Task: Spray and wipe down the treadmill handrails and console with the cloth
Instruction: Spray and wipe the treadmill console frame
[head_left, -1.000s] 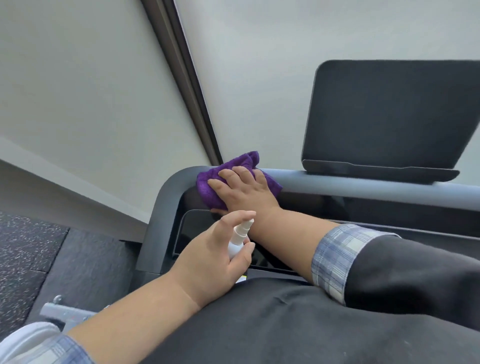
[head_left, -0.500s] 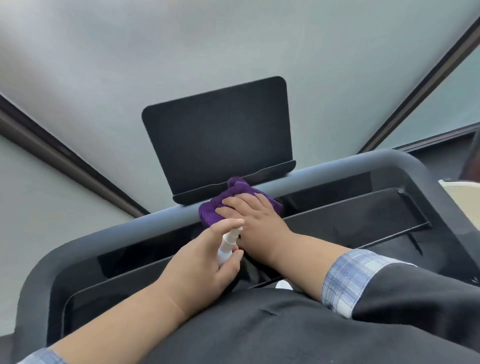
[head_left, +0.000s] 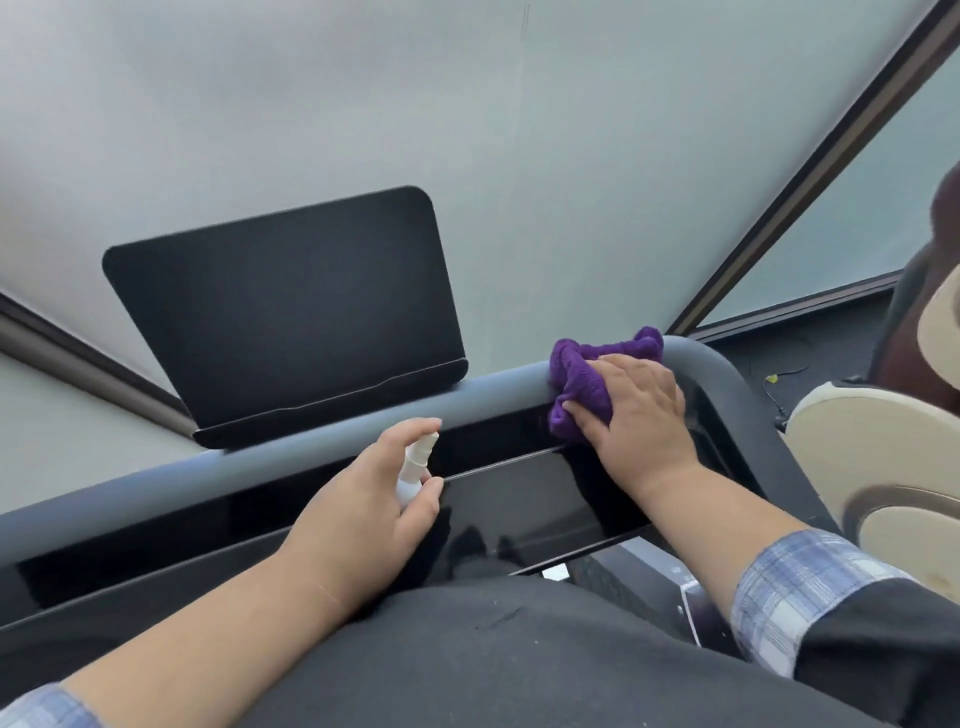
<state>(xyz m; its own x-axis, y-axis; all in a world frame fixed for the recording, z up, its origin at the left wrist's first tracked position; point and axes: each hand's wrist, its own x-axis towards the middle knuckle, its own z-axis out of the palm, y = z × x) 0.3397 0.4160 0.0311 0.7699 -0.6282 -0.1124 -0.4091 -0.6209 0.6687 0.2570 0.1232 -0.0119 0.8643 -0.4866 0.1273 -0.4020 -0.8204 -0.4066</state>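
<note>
Purple cloth (head_left: 582, 379) — bunched, fuzzy — under right hand (head_left: 641, 410)'s flat fingers; left hand (head_left: 363, 512) grips spray bottle (head_left: 415, 465).

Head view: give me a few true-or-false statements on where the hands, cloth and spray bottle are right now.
1. The right hand presses the purple cloth on the grey front rail. True.
2. The cloth lies left of the black tablet shelf. False: it is to the shelf's right, near the rail's right corner.
3. The left hand holds a white spray bottle. True.
4. The bottle stands on the glossy console panel. False: it is held in the left hand, index finger on its top.
5. Both hands grip the cloth. False: only the right hand touches it.
</note>
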